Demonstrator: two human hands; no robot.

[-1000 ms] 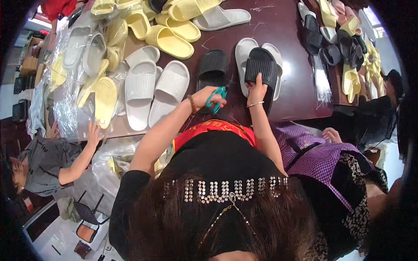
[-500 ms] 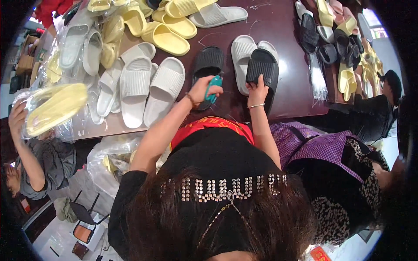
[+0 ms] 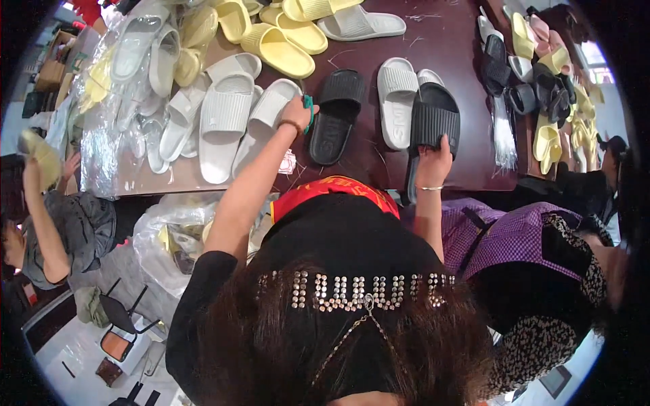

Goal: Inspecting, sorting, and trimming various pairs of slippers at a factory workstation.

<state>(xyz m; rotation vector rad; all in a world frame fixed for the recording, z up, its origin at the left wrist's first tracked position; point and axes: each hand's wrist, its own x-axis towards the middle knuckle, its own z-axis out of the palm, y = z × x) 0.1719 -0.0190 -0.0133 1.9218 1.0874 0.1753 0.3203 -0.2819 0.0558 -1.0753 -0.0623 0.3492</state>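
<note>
Black ribbed slide (image 3: 435, 124), right hand (image 3: 434, 164) gripping

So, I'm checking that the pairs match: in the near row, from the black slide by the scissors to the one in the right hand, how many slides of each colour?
Black slides: 2, one held in the right hand
Light grey slides: 2, one partly hidden
Total: 4
</note>
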